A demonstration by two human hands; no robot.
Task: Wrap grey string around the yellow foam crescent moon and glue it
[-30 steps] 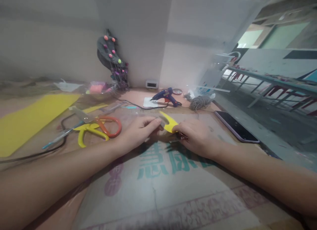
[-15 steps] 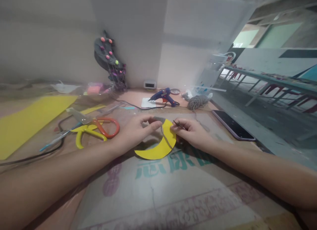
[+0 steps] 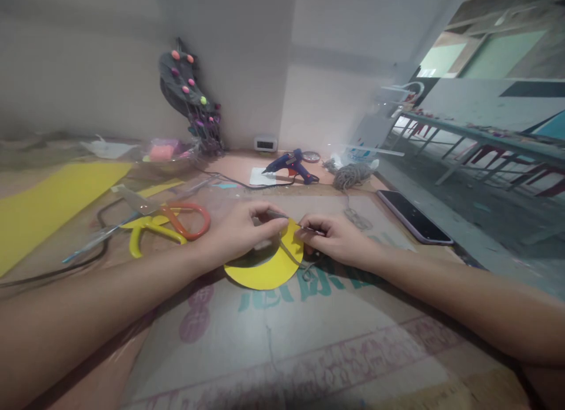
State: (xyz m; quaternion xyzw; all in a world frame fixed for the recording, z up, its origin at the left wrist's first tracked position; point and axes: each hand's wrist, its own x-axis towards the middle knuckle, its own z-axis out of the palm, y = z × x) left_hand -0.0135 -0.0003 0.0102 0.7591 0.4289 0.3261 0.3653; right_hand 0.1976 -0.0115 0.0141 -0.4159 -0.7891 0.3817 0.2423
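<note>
A yellow paper crescent [image 3: 269,275] lies between my hands, low over the printed cardboard, its free tip to the left. Its upper end is pinched between the thumb and fingers of my left hand [image 3: 247,230], where some grey winding partly shows. A strand of grey yarn [image 3: 289,254] crosses the crescent's face and curls loosely past its right edge. My right hand [image 3: 335,239] is closed at that edge, with yarn between its fingertips; the exact grip is partly hidden by the curled fingers.
Scissors [image 3: 194,222] with orange and yellow handles lie left, near yellow sheet material [image 3: 62,204]. A blue glue gun [image 3: 291,163] stands behind, its cord running left. A grey yarn bundle [image 3: 353,176] and a phone [image 3: 415,217] are right. A decorated grey crescent [image 3: 180,83] leans against the wall.
My right hand has moved left, closer to my left hand. The crescent has shifted left and slightly down. A loose yarn curl now shows beside its right edge.
</note>
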